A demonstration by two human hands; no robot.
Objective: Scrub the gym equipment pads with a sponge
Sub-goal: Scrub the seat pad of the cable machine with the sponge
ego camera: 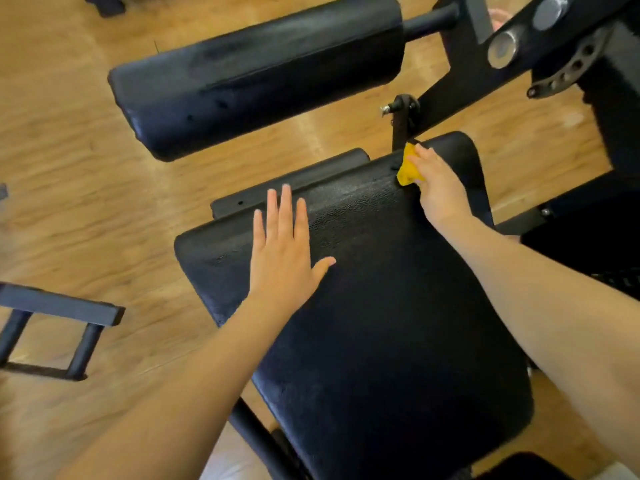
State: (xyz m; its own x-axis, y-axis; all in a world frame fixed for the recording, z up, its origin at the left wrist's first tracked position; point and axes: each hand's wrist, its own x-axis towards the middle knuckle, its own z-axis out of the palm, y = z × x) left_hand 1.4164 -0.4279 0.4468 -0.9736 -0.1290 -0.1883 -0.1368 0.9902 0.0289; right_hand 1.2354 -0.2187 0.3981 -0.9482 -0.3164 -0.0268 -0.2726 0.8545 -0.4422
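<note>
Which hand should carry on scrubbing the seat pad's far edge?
Right. The right hand already grips the yellow sponge against the far edge of the seat pad. The left hand lies flat and open on the pad, holding nothing, likely only steadying.

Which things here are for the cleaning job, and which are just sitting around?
For the job: yellow sponge, right hand gripping it, left hand flat on the seat pad, roller pad.

Just there: wooden floor, metal frame.

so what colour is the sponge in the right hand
Yellow-orange; the sponge shows best in the head view, gripped by the right hand.
</note>
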